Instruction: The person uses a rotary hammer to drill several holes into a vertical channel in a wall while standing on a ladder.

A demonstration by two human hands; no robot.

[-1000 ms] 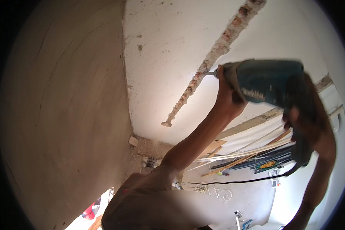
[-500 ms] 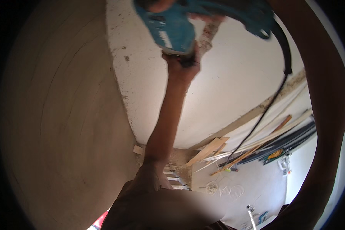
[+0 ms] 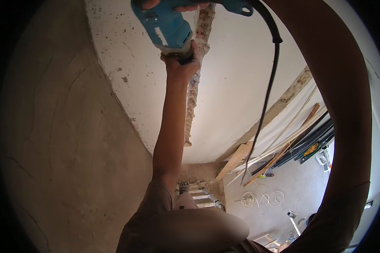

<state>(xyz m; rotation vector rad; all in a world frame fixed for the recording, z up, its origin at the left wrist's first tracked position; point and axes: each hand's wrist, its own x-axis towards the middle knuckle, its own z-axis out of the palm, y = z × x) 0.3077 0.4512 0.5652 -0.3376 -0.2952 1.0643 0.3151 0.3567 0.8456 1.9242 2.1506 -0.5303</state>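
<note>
I hold a teal power drill (image 3: 164,27) at the top of the view, against the white wall (image 3: 228,84). My left hand (image 3: 179,65) grips its front collar. My right hand (image 3: 185,7), only fingers showing, grips its upper part, the arm curving down the right side. The black cord (image 3: 266,101) hangs from the handle. A rough chiselled groove (image 3: 191,105) with exposed brick runs behind the drill and my left forearm. The drill's bit is hidden.
A cracked grey plastered wall (image 3: 63,147) fills the left. Below me are a metal ladder (image 3: 204,197) and my shoe (image 3: 184,187). Boards (image 3: 236,158), long pipes (image 3: 308,135) and white cable coils (image 3: 274,199) lie at the lower right. Another channel (image 3: 291,92) crosses the white surface.
The drill swung from the right to the top centre, turning away from me, with both hands on it. Since half a second ago it has shifted up and left in the view.
</note>
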